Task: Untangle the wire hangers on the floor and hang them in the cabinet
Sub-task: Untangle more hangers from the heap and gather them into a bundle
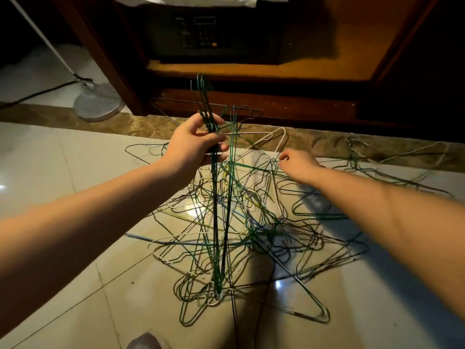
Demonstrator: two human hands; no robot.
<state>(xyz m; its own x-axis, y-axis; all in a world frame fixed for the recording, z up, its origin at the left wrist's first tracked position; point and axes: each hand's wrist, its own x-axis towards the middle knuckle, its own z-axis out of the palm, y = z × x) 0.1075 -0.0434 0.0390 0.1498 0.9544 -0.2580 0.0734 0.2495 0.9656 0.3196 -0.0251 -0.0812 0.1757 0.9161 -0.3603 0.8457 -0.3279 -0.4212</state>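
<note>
1. Two bare hands, one big pile of wire hangers (251,222), too many and too mixed up to count.
2. One small bunch of green hangers (219,197) lifted out of the pile, standing up straight, hooks at the top, bottom corners down in the tangle.
3. Left hand (193,144) closed tight around the necks of that bunch, thumb on the near side, fingers wrapped over the wires.
4. Right hand (298,163) low over the pile, fingertips pinched together on a thin wire near a white hanger (274,137).
5. Thin bent wires in green, white, grey and a bit of blue, hooked through each other, spread wide on the shiny tile floor (75,172).
6. Open wooden cabinet (251,69) just behind the pile, with a dark safe (201,34) inside on its bottom shelf.
7. One round lamp base (98,102) with a white pole and a black cord, off to the left.
</note>
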